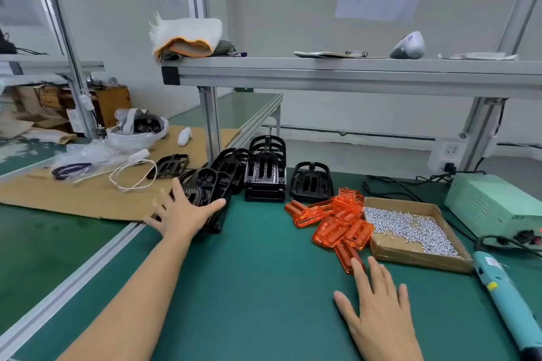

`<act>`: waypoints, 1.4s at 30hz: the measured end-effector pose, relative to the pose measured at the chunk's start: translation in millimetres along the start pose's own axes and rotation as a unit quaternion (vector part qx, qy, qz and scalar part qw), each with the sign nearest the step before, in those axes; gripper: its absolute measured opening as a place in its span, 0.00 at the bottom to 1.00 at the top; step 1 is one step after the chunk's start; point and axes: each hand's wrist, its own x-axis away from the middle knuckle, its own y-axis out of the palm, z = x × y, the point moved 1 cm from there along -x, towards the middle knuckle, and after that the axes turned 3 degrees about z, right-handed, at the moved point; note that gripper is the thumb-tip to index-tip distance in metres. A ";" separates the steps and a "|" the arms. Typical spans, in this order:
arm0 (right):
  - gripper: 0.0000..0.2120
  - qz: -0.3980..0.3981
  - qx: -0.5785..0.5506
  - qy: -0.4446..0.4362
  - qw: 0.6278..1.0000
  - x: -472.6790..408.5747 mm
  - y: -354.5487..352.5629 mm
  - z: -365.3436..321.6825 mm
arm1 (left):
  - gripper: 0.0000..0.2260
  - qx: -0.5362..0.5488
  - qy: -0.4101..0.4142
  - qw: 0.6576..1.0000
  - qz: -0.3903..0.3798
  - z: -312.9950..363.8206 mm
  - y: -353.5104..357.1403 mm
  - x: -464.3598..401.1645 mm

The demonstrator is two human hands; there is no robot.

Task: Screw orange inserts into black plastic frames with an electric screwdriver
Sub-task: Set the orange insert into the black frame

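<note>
The orange inserts [337, 223] lie in a loose heap on the green mat [249, 287], just left of the cardboard tray of screws [410, 228], and the nearest one runs its long axis roughly toward the person, its near end under the right hand's fingertips. The black plastic frames [234, 176] sit behind and to the left, some stacked upright, others toppled in a leaning pile. No frame on the mat shows an orange piece seated in it, so the work looks barely started: picking, seating and driving screws all seem left to do. The left hand [183, 214] is spread wide with straight fingers over the toppled frames, touching them but not closed round any. The right hand [378, 299] is flat and open, fingers extended, one fingertip on the closest insert, holding nothing. The electric screwdriver [504, 302] lies untouched at the far right, its length angled toward the near right corner.
</note>
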 end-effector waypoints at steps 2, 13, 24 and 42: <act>0.33 0.012 -0.003 0.001 1.000 -2.5 1.8 3.1 | 0.57 -0.016 -0.013 1.000 -0.011 -3.9 -0.4 -5.3; 0.33 0.052 -0.025 -0.039 0.998 4.7 -23.5 -12.2 | 0.55 -0.006 0.105 0.982 0.159 25.8 -19.4 43.2; 0.15 -0.099 -0.612 -0.074 0.781 3.2 -66.9 -50.3 | 0.36 0.375 0.108 0.891 -0.231 81.2 40.6 191.6; 0.30 -0.087 -0.168 -0.263 0.946 24.5 -48.9 -19.2 | 0.06 0.617 -0.143 0.693 -0.345 45.4 41.3 189.6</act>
